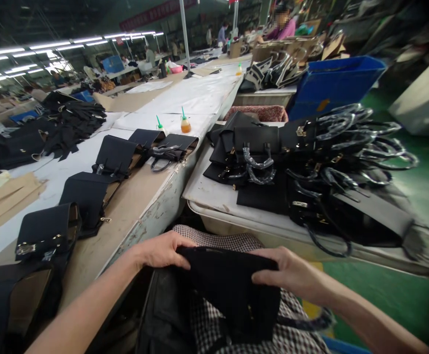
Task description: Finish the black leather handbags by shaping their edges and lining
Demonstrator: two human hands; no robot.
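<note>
A black handbag (232,285) lies across my lap over a checked cloth (214,238), its upper edge held between both hands. My left hand (166,250) pinches that edge at the left corner, thumb on the near side. At the opposite corner my right hand (282,270) grips it, thumb in front and fingers behind. A wrapped handle (306,319) sticks out to the right below my right hand. The lower part of the bag is dark, and its details are hard to make out.
To the left, several black bags (46,228) line a long worktable (133,201). Two glue bottles (185,125) stand farther back. On the right, a pile of black handbags (258,152) covers a white board, with a blue bin (335,86) behind. A person (282,27) works in the background.
</note>
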